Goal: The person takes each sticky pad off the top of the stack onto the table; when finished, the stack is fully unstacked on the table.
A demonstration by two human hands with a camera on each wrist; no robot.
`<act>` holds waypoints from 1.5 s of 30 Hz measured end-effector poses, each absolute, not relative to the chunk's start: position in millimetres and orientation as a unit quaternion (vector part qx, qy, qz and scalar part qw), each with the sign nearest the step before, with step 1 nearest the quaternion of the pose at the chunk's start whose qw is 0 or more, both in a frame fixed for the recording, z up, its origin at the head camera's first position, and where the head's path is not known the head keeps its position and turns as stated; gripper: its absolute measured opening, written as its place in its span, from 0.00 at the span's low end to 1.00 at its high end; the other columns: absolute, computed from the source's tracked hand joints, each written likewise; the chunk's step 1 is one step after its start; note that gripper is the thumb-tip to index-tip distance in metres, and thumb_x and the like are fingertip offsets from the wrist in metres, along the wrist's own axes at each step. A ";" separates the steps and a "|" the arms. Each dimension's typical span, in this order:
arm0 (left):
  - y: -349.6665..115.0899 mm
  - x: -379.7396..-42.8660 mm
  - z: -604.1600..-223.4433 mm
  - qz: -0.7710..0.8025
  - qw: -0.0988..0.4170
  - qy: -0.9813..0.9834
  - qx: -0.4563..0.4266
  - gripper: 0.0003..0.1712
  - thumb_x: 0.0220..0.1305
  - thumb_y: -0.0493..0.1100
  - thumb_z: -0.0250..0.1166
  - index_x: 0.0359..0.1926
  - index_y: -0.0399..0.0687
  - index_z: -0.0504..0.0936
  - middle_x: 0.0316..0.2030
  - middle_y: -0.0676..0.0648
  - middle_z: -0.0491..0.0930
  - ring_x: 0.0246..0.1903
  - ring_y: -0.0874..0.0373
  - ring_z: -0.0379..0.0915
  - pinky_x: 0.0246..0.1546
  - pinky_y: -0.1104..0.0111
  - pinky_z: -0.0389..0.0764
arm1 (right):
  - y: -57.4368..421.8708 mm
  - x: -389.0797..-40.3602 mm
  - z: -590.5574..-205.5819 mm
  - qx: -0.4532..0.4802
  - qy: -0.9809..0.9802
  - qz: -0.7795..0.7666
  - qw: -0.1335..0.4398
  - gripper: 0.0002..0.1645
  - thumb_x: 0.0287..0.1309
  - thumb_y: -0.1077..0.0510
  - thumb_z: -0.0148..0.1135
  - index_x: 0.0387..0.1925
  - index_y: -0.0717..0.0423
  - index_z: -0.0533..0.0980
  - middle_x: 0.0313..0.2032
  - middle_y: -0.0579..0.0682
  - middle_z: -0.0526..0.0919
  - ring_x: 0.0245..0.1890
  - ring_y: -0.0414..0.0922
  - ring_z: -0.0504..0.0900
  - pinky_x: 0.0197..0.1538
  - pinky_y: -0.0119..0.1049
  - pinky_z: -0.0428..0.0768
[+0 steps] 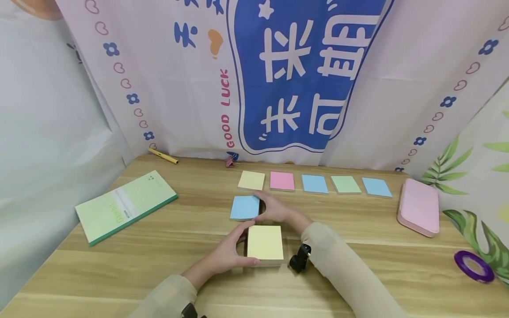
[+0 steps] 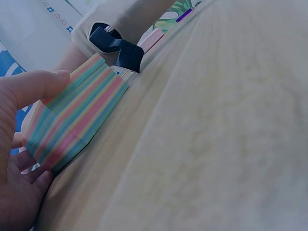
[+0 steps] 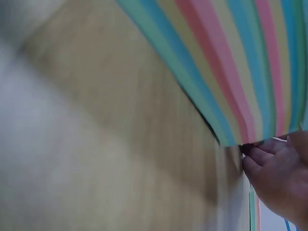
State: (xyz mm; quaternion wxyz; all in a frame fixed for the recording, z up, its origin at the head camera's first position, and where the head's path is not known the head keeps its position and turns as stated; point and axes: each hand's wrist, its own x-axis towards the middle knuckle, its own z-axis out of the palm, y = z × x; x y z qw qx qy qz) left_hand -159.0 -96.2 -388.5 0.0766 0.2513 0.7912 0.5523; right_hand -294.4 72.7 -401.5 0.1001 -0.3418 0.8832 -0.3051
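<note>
In the head view a thick stack of sticky notes [image 1: 265,243], pale yellow on top, is near the front middle of the table. My left hand [image 1: 224,254] grips it from the left, thumb along the near side and fingers at the far left corner. Its sides show pink, blue, green and yellow stripes in the left wrist view. Just beyond lies a blue sticky note pad [image 1: 244,207]. My right hand [image 1: 274,208] holds this pad at its right edge, fingers at the far corner and thumb at the near one. In the right wrist view the striped stack [image 3: 231,72] hides most of that grip.
Along the back lie a yellow pad [image 1: 252,180], a pink pad [image 1: 282,181], and several blue and green ones. A green notebook [image 1: 126,206] and a yellow pen [image 1: 163,156] are left. At right are a pink case [image 1: 419,207] and purple tape roll [image 1: 474,266]. A pink clip [image 1: 229,162] sits behind.
</note>
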 end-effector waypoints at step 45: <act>-95.7 -162.3 -392.8 0.545 0.084 0.796 0.250 0.48 0.42 0.40 0.70 0.61 0.34 0.52 0.57 0.36 0.56 0.55 0.45 0.54 0.54 0.55 0.56 | 131.7 -193.1 -386.9 -0.377 0.871 -0.298 0.107 0.55 0.38 0.42 0.67 0.63 0.60 0.51 0.61 0.54 0.54 0.58 0.48 0.56 0.55 0.46 0.60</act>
